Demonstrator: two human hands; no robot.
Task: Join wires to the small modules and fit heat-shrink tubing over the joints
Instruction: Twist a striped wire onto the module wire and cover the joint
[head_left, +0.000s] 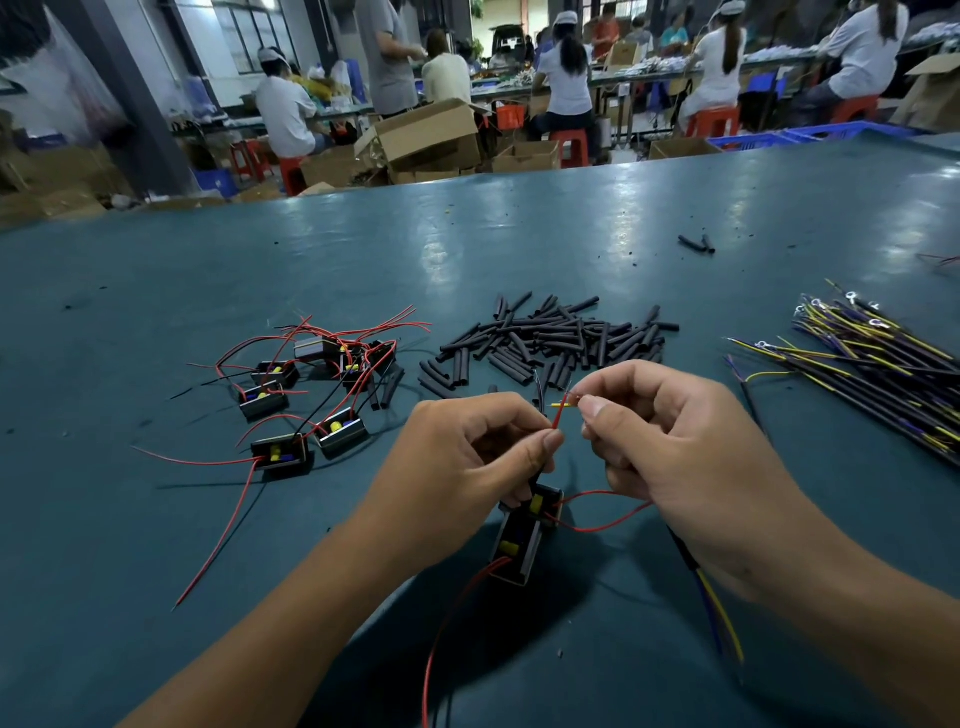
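1. A cluster of small black modules (291, 400) lies at the left of the teal table (130, 519), each showing yellow and blue parts inside, with thin red and black leads tangled over them.
2. The left hand (467, 467), fingers curled, pinches a red wire (557, 421) between thumb and forefinger; a module (522, 540) hangs just below it, tilted, above the table.
3. A heap of short black heat-shrink tubes (550, 338) lies behind the hands.
4. The right hand (675, 447), fingers curled, pinches a yellow wire tip (566, 404) that meets the red wire.
5. A bundle of black, yellow and purple wires (872, 374) with ring terminals lies at far right.
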